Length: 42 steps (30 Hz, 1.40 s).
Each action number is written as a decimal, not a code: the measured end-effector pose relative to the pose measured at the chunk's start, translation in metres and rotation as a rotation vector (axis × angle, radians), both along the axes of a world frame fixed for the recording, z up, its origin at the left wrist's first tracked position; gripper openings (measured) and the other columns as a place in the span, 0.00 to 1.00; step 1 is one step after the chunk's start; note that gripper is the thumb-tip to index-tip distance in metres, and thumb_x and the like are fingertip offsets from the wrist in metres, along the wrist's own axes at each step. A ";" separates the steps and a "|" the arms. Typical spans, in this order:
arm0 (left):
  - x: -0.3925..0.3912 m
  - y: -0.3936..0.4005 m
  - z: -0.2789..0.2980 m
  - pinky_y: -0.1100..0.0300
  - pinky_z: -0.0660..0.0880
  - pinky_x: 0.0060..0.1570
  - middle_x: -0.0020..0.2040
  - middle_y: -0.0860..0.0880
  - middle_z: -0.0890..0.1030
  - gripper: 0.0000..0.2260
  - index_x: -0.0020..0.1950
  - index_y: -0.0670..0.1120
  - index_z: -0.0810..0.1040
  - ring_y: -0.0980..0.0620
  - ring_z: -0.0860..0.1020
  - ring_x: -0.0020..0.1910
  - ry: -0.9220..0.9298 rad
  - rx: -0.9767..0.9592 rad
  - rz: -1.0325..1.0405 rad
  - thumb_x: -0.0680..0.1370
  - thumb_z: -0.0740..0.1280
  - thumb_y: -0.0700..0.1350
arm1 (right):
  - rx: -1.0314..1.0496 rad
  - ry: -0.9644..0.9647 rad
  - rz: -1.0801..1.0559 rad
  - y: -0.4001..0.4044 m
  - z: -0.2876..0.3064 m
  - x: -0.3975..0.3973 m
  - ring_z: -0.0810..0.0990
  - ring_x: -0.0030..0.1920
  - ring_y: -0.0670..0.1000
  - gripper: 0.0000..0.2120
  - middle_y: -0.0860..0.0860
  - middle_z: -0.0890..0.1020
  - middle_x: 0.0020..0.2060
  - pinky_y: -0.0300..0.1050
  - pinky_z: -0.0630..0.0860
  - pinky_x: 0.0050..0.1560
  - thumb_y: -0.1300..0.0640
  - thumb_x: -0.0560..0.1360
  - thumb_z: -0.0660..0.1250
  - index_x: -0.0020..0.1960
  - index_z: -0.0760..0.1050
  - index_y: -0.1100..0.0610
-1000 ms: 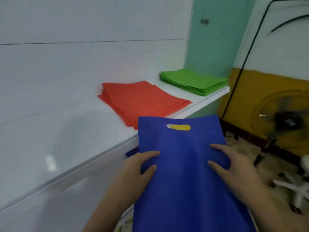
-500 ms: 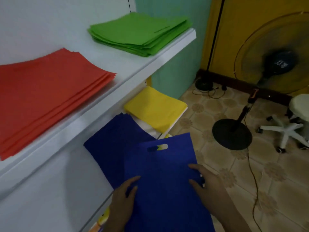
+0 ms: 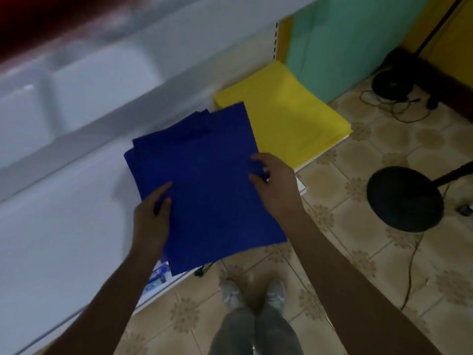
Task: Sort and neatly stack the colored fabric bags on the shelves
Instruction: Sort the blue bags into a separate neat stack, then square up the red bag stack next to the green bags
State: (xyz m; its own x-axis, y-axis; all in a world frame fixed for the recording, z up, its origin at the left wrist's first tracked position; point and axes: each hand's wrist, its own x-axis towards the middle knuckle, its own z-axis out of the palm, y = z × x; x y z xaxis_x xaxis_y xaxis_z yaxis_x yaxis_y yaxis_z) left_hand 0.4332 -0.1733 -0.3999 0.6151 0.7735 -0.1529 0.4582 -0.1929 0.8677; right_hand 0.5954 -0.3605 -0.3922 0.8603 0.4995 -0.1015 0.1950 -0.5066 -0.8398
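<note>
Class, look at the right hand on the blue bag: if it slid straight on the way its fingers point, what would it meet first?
The right hand points left across the top blue bag. It would probably cross that bag and meet the left hand gripping the opposite edge. Depth is hard to judge, so it might pass just beyond those fingers.

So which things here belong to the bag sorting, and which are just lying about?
Job:
blue bag, held by left hand and right hand
blue stack under it
yellow stack
lower shelf

Lying about:
fan base
cables
printed packet
</note>
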 end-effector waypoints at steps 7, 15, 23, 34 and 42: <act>0.015 0.079 -0.040 0.56 0.73 0.61 0.65 0.50 0.74 0.15 0.64 0.51 0.75 0.51 0.74 0.61 0.065 0.099 0.086 0.79 0.63 0.41 | -0.102 -0.233 0.124 0.108 -0.041 0.055 0.76 0.56 0.52 0.16 0.52 0.76 0.62 0.45 0.75 0.56 0.59 0.78 0.65 0.66 0.71 0.54; 0.015 0.121 -0.077 0.45 0.74 0.59 0.63 0.45 0.73 0.22 0.66 0.51 0.72 0.43 0.75 0.58 0.312 0.159 0.033 0.73 0.70 0.42 | -0.379 -0.373 0.197 0.138 -0.092 0.065 0.74 0.57 0.54 0.14 0.53 0.75 0.59 0.48 0.74 0.52 0.52 0.77 0.65 0.62 0.73 0.52; 0.007 0.107 -0.087 0.45 0.74 0.59 0.67 0.47 0.70 0.26 0.70 0.51 0.66 0.46 0.74 0.59 0.270 0.011 0.196 0.74 0.70 0.46 | -0.345 -0.331 0.193 0.122 -0.098 0.062 0.72 0.59 0.55 0.15 0.54 0.73 0.60 0.50 0.75 0.54 0.52 0.77 0.65 0.63 0.72 0.54; -0.006 0.078 -0.017 0.47 0.71 0.62 0.68 0.45 0.68 0.25 0.71 0.47 0.65 0.46 0.71 0.64 0.212 0.109 0.177 0.76 0.67 0.45 | -0.382 -0.314 0.277 0.098 -0.032 0.031 0.67 0.64 0.59 0.23 0.56 0.67 0.67 0.55 0.70 0.62 0.55 0.76 0.65 0.70 0.65 0.55; -0.075 -0.023 0.145 0.60 0.72 0.60 0.60 0.60 0.74 0.15 0.63 0.58 0.71 0.61 0.73 0.60 -0.028 0.385 -0.146 0.77 0.64 0.49 | 0.034 -0.272 0.303 0.008 0.118 -0.046 0.72 0.61 0.50 0.15 0.47 0.74 0.61 0.51 0.73 0.60 0.53 0.77 0.65 0.63 0.72 0.48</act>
State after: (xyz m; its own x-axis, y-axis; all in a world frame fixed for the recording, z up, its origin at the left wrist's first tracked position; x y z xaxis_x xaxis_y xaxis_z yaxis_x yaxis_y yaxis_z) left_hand 0.3580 -0.1965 -0.2550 0.7221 0.6754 0.1495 0.3792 -0.5672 0.7311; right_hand 0.5491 -0.3524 -0.2738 0.6667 0.7339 0.1298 0.5484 -0.3651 -0.7523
